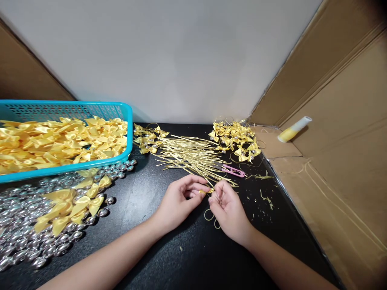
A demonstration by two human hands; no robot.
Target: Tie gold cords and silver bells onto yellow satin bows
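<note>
My left hand [184,196] and my right hand [229,211] meet above the black table, fingertips nearly touching. Between the left thumb and fingers shows a small piece of yellow ribbon [205,192], probably part of a bow; most of it is hidden. The right fingers are curled in a pinch at its right end. Thin gold cord [208,215] hangs in loops below the right hand, and its upper part is covered by the fingers. Just beyond the hands lies a loose pile of gold twist ties [190,153], with pink-handled thread snips [234,170] at its right side.
A turquoise basket [130,133] of yellow bows [60,139] stands at left. Silver beads [30,241] spread before it, some loose bows [75,205] on top. Finished-looking bows with cord loops [236,137] lie at back right, others [148,139] at back left. Cardboard [341,161] borders the right.
</note>
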